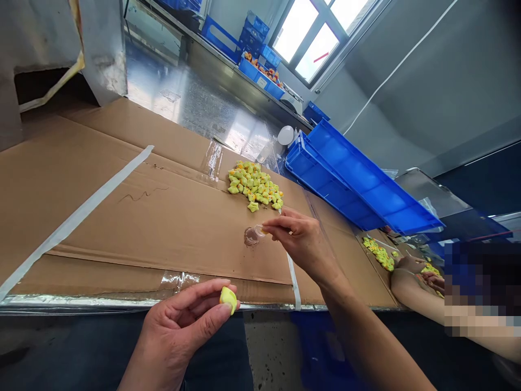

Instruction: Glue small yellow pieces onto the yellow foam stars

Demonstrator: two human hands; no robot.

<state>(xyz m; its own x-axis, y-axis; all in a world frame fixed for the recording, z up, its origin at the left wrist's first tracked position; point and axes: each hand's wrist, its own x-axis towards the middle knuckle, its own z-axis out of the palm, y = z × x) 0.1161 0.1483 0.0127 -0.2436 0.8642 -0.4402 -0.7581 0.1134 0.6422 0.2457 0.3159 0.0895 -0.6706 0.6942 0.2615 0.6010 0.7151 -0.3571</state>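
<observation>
Left hand (pixel 183 320) was pinching a yellow rubbery piece (pixel 228 300), while right hand (pixel 297 244) gripped what looked like a small clear plastic cup (pixel 258 233), half hidden by fingers, just beside a heap of yellow-green toys (pixel 254 184) on brown cardboard (pixel 142 228).

Logged from my seat: two stacked blue plastic crates (pixel 362 179) at 2 o'clock, past the cardboard sheet (pixel 122 228) with white tape (pixel 73 222) at 10 o'clock. More blue crates (pixel 254 32) sit on a steel bench (pixel 211 68) at 1 o'clock, below a window (pixel 305 38).
</observation>
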